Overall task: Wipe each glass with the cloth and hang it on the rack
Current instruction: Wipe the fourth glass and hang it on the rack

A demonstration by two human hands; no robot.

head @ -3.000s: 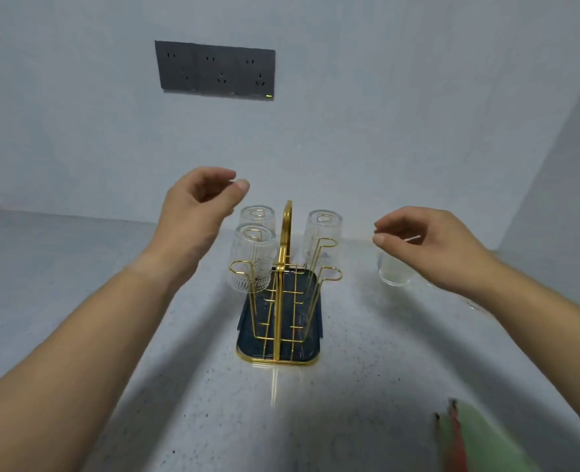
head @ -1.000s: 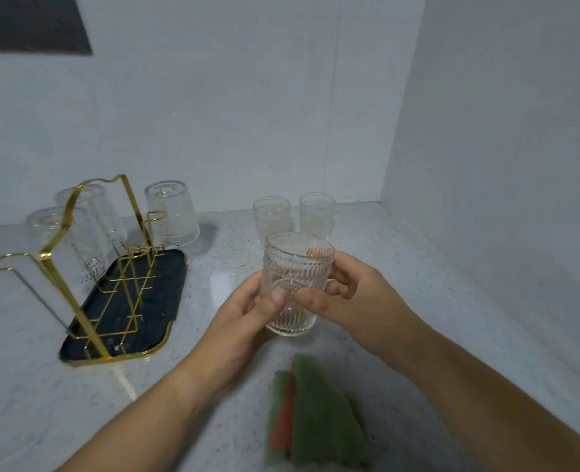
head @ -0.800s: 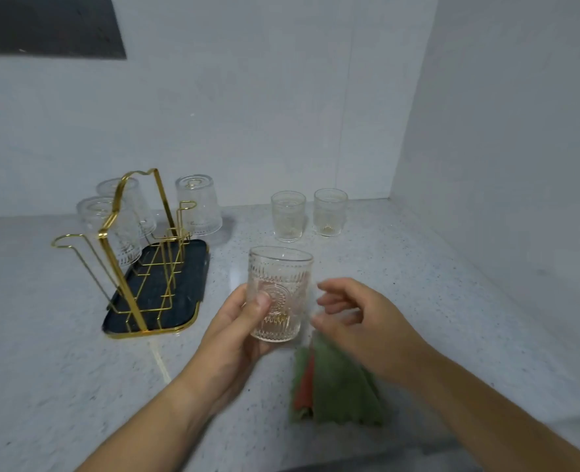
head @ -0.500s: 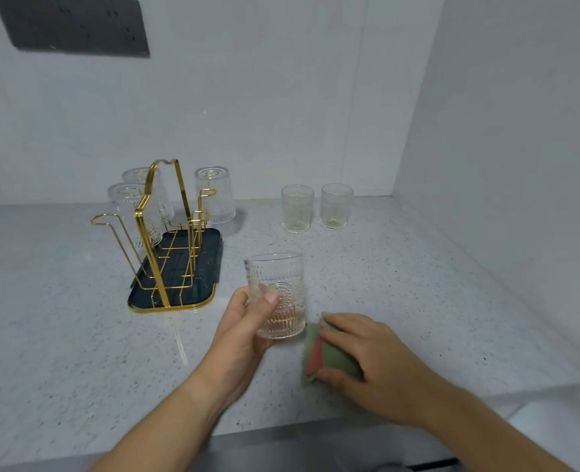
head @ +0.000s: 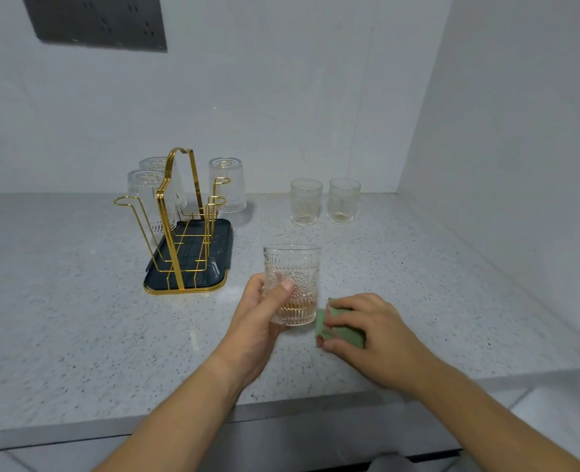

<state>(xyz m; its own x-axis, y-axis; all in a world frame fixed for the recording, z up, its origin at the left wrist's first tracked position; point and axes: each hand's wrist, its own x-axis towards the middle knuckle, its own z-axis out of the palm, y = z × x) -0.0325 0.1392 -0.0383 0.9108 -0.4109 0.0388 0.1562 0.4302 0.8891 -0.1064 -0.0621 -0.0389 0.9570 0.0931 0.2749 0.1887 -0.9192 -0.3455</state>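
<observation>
Near the counter's front edge, a clear glass (head: 292,284) is upright in the left hand (head: 258,321), its wall pressed with vertical ribs and a round sunburst medallion. That hand grips its lower half, thumb across the front, fingers curled behind. Just beside it, the right hand (head: 367,332) lies palm down, pinching a folded green cloth (head: 341,330) on the speckled stone counter (head: 77,318). Farther back, a gold wire rack (head: 179,226) on a dark tray (head: 218,253) carries three inverted glasses (head: 227,185); two upright glasses (head: 305,201) stand to its right.
</observation>
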